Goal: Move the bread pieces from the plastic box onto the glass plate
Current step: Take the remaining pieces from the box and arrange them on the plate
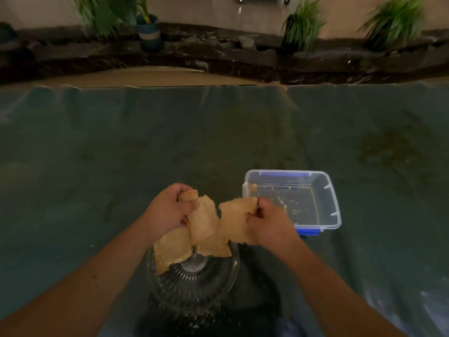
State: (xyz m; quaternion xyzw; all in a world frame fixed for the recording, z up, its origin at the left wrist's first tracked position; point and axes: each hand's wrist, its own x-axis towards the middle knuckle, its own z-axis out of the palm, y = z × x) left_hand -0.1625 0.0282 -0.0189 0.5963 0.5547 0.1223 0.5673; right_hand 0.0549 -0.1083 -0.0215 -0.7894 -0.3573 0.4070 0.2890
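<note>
A clear glass plate [194, 285] with a ribbed pattern sits on the dark cloth close to me. Flat tan bread pieces [170, 251] lie on its far edge. My left hand [167, 207] is closed on a piece of flatbread [202, 220] above the plate. My right hand [269, 222] grips another flatbread piece [234, 220] beside it, just left of the clear plastic box [328, 190] with blue clips. Only crumbs show on the box's floor.
A dark green cloth [121, 154] covers the table. Beyond its far edge run a dark stone ledge [218, 59] and several potted plants [148, 27]. Crumbs lie on the cloth near the plate.
</note>
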